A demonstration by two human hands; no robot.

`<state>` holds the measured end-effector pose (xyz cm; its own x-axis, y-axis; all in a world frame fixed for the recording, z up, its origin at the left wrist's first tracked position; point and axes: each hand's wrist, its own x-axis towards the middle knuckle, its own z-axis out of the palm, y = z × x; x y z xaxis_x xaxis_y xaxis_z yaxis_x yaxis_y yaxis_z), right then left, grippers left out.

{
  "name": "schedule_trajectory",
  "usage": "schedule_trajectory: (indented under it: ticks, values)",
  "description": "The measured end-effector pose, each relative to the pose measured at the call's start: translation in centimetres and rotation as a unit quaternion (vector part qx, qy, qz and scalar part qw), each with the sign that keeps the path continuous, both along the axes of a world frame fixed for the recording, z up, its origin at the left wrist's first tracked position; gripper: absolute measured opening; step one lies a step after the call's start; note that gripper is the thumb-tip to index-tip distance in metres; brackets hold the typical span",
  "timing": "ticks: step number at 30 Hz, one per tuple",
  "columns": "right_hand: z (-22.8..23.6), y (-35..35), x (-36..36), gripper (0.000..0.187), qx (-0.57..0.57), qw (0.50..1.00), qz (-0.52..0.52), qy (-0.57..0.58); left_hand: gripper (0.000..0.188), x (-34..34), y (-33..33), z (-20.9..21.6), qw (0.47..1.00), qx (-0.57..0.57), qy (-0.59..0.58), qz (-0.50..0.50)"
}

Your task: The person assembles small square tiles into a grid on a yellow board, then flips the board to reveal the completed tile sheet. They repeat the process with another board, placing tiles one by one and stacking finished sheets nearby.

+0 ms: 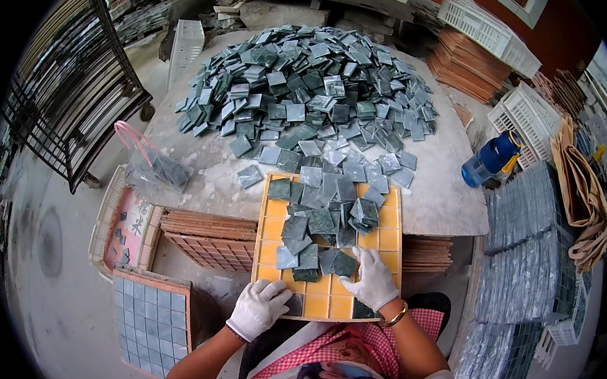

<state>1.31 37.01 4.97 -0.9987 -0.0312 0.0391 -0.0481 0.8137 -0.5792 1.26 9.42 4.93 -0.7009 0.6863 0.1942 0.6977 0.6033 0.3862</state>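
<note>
A yellow grid tray (318, 292) with a wooden rim lies in front of me, its far end on the tabletop. Loose square stone tiles (320, 221) in grey and dark green are heaped over its middle and far part. My left hand (259, 308), in a white glove, is at the tray's near left, fingers curled together against a dark tile (295, 305) in a compartment. My right hand (374, 281), also gloved, has thumb and forefinger around a dark green tile (344, 263) at the heap's near edge. Below that hand another dark tile (363, 310) sits in the near right corner.
A large tile pile (310, 83) covers the grey table (438, 201) beyond the tray. Left are a plastic bag (158, 170), a pink-bottomed crate (137, 222) and a filled tile panel (151, 320). Right are a blue bottle (490, 159) and stacked tile sheets (520, 273).
</note>
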Motion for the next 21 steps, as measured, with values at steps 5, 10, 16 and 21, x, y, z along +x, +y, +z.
schedule_trajectory:
  ticks: [5,10,16,21]
  values:
    - [0.2,0.9,2.0,0.057,0.058,0.998,0.01,-0.005,0.033,0.0,2.2,0.6,0.998,0.037,0.039,0.03]
    - [0.7,1.2,2.0,0.054,0.017,1.0,0.026,-0.001,0.04,-2.4,7.6,1.1,0.992,0.014,0.124,0.009]
    - [2.2,1.0,4.2,0.055,0.047,0.993,0.1,-0.036,0.047,-4.9,10.9,0.0,0.976,-0.137,0.166,0.041]
    - [2.0,0.4,5.2,0.054,0.074,0.988,0.123,-0.057,0.036,-4.5,9.1,2.2,0.997,-0.003,0.079,-0.003]
